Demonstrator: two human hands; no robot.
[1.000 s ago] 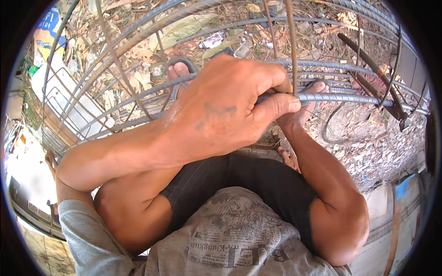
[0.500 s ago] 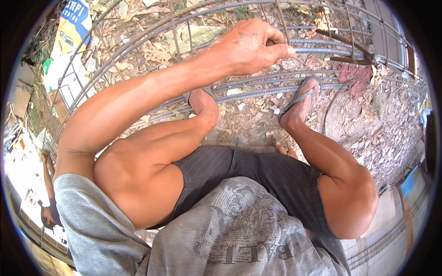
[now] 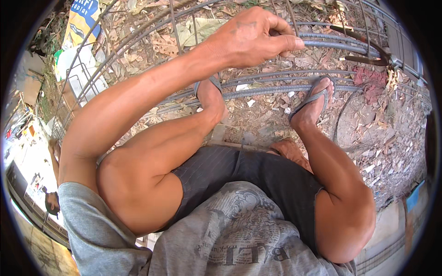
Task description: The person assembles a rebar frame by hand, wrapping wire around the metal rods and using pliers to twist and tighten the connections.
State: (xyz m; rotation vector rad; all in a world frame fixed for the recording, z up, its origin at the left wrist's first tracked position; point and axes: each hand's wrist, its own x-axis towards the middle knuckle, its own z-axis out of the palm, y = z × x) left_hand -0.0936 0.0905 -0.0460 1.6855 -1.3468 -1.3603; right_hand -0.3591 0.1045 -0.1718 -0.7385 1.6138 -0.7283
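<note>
My left hand [image 3: 258, 39] reaches across at the top middle, its fingers and thumb closed around a ribbed steel rebar [image 3: 334, 44] of a long cage. Thin upright stirrups [image 3: 291, 18] cross the bars beside it. Right of this hand, a rust-brown, two-handled tool like pincers [image 3: 368, 60] sits at the bars with its handles apart. Low between my legs, my right hand [image 3: 292, 152] is partly hidden by my right leg and shorts. Its fingers are mostly out of sight, so what it holds cannot be made out.
My sandalled feet [image 3: 317, 101] stand by the lower rebars [image 3: 258, 92]. A crumpled red cloth [image 3: 370, 85] and a dark wire [image 3: 338, 119] lie at right. Dry leaves and rubble cover the ground. A blue and yellow sack [image 3: 83, 23] is at upper left; another person [image 3: 52, 201] is at far left.
The whole view has shifted slightly, with the cage and tool now farther right. My left hand keeps its hold on the rebar. More of my right hand shows between my legs.
</note>
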